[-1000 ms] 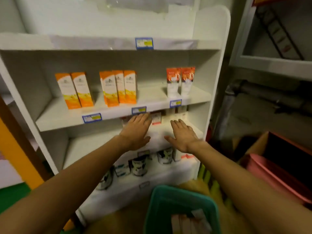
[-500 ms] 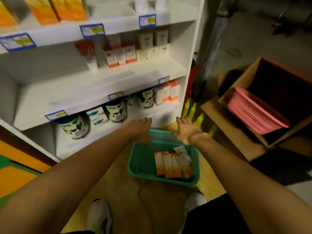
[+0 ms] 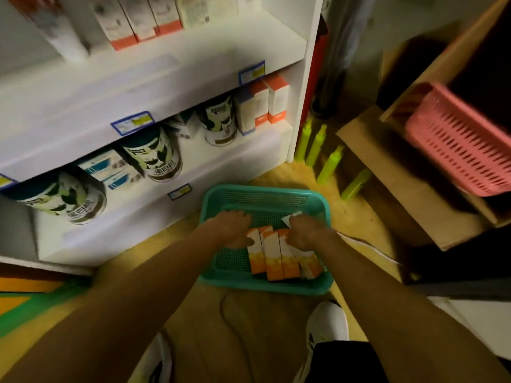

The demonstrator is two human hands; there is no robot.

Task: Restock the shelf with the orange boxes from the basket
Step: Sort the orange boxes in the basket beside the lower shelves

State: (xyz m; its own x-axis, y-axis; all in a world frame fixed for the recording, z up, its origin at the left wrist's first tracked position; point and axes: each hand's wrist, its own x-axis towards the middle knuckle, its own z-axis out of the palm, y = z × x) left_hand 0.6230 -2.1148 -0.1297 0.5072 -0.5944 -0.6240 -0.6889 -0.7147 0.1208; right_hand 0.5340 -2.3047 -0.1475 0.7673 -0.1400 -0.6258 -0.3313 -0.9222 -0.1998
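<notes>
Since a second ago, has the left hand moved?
Yes. The left hand has come down from the shelf into the basket, beside the orange boxes.

Both hands' fingers [image 3: 235,215] hidden behind knuckles; orange boxes' [image 3: 272,254] far ends covered; shelf [image 3: 166,78] labels blurred.

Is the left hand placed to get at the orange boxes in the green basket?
Probably yes. The left hand is already inside the green basket against the left end of the orange boxes, and nothing lies over them; the right hand flanks the other side.
</notes>
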